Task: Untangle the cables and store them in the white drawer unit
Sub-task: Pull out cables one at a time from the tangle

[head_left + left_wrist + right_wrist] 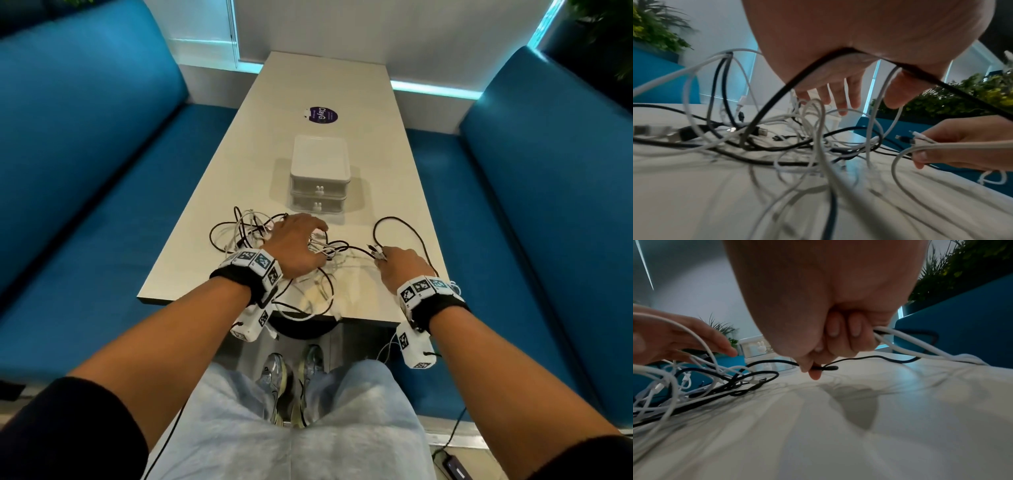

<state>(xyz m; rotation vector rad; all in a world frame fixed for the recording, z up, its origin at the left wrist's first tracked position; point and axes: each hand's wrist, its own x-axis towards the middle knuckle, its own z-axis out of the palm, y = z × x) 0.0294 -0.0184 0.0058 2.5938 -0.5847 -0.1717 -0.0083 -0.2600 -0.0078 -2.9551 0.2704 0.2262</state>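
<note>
A tangle of black and white cables (260,236) lies on the near end of the pale table (325,82). My left hand (303,238) rests spread on the tangle, with its fingers (840,99) straight over the loops and a black cable across the palm. To the right, my right hand (394,262) pinches the end of a black cable (869,357) and holds white cables (920,348) in its curled fingers (833,331). The black cable loops out past that hand (399,219). The white drawer unit (320,164) stands just beyond the tangle, both drawers closed.
Blue benches flank the table on the left (85,154) and on the right (534,178). A round purple sticker (321,114) lies beyond the drawer unit. Some cable loops (308,310) hang over the table's front edge. Plants (972,92) stand behind the benches.
</note>
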